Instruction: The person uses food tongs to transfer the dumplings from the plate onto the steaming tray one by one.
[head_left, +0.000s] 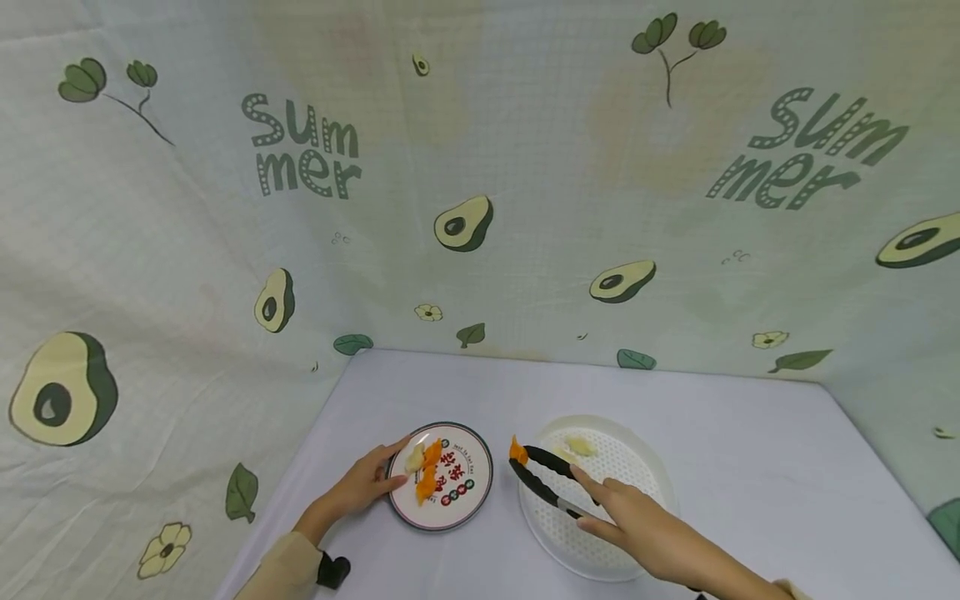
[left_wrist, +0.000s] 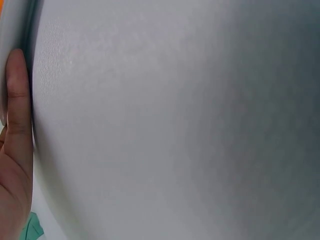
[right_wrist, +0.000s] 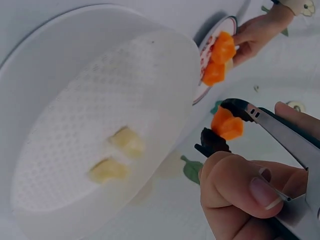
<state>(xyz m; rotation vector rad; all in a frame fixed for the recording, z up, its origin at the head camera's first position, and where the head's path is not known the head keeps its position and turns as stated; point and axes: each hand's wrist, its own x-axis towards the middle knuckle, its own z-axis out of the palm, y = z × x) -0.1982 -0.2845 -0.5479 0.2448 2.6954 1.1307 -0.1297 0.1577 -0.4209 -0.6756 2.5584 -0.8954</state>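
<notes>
My right hand [head_left: 647, 527] grips a pair of tongs [head_left: 551, 497] with black tips and metal arms. Between the tips sits an orange chunk [right_wrist: 227, 123], held just left of the white round tray's near-left rim. My left hand [head_left: 365, 481] holds the left rim of a small plate [head_left: 468, 500], thumb over the edge. This plate has red print and a dark-lined rim. On it lie orange chunks [head_left: 427, 485] and a pale yellow piece [head_left: 415, 458]. The tray [head_left: 551, 533] has a dimpled base, with pale yellow chunks [right_wrist: 128, 142] lying inside.
A white table [head_left: 757, 475] carries the plate and the tray side by side. Behind and beside it hangs a pale cloth [head_left: 525, 150] printed with avocados, leaves and lettering. A black wrist strap [head_left: 333, 570] shows at the left cuff.
</notes>
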